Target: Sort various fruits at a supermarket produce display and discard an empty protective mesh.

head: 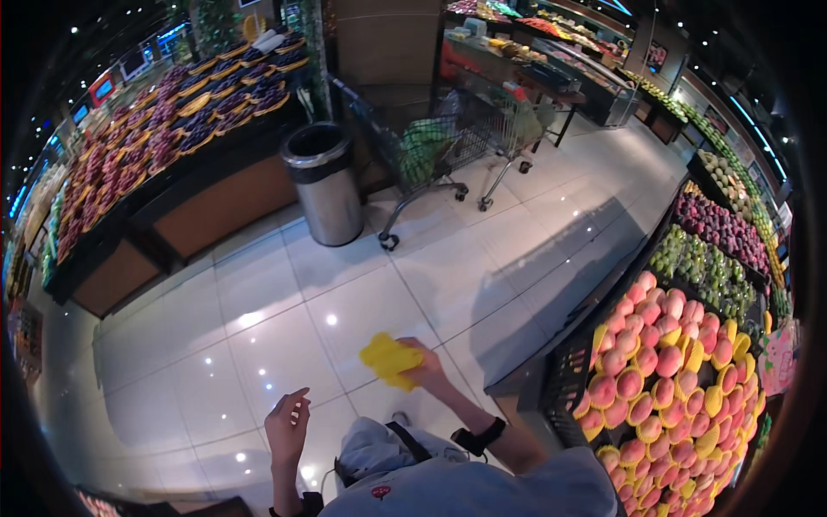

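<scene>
In my right hand (423,367) is a clump of yellow foam fruit-net sleeves (387,358), held out over the tiled floor in front of my body. Similar sleeves wrap many of the peaches (639,384) on the display to my right; some sleeves there look loose. My left hand (287,423) is raised at the lower left with its fingers loosely bent and apart, and nothing shows in it. Each wrist wears a black band.
A metal trash bin (326,194) with a black liner stands ahead, beside shopping carts (446,142) holding green produce. Grapes (155,123) fill a stand at left. A black slatted crate edge (568,378) borders the peaches, with green fruit (701,268) and plums (720,229) beyond.
</scene>
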Motion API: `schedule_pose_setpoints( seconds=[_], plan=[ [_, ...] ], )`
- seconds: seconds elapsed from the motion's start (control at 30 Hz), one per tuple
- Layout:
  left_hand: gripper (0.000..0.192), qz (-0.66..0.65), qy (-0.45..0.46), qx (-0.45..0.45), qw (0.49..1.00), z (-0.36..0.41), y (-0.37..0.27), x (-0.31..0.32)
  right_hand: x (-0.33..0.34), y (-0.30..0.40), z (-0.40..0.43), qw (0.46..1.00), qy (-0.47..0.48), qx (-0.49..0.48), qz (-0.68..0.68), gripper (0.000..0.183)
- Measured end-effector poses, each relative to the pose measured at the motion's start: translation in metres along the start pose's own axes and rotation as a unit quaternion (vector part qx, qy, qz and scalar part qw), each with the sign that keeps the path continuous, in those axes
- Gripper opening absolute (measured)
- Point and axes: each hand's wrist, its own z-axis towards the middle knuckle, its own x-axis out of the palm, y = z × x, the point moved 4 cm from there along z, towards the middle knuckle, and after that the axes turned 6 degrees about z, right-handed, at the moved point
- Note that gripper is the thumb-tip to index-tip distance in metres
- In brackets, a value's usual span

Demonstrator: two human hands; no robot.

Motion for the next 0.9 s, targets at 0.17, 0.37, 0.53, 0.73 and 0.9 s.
schedule_pose_setpoints(
  seconds=[0.17,0.37,0.53,0.73,0.9],
  plan=[
    [0.020,0.030,0.051,0.084,0.995,0.126,-0.009,0.039,-0.005,0.010,0.107,0.989,-0.016,0.017,-0.147,0.053],
    [0.023,0.004,0.070,0.145,0.987,0.286,-0.007,0.057,-0.029,-0.002,0.240,0.996,-0.071,0.034,-0.035,0.054],
    [0.022,0.037,0.065,0.114,0.991,0.412,0.013,0.049,-0.055,-0.001,0.363,0.983,-0.114,0.035,-0.140,0.051],
    [0.020,-0.002,0.071,0.066,0.995,0.502,0.041,0.033,-0.059,-0.032,0.489,0.976,-0.160,0.085,-0.122,0.045],
    [0.020,0.045,0.049,-0.029,0.997,0.570,0.082,0.032,-0.079,-0.066,0.620,0.975,-0.184,0.045,-0.112,0.045]
  ],
)
